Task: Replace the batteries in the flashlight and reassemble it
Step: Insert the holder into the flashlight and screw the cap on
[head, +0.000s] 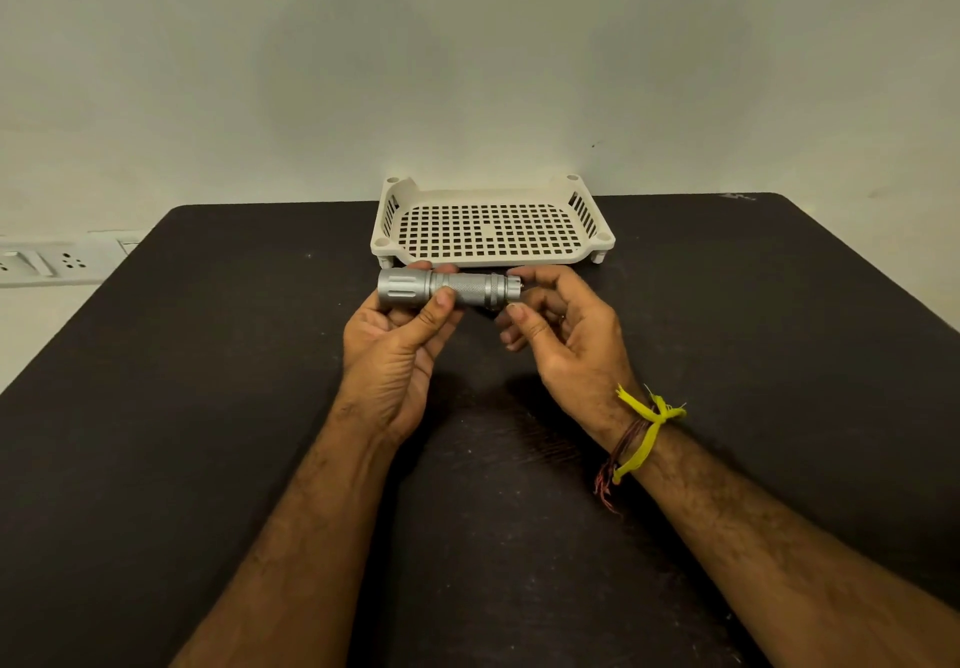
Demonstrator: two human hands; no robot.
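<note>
Above the table [208,407], left hand [400,334] grips unmarked flashlight [449,290]; right hand [561,324] loosely curled.

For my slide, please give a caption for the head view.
Left hand grips silver flashlight; right hand at its tail cap.

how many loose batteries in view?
0. None on the black table or in the white perforated plastic tray; some may be hidden inside the silver metal flashlight.

A white perforated tray [492,230] is sitting on the black bench [208,355], against a pale wall [467,69] bearing a socket strip [52,262].
</note>
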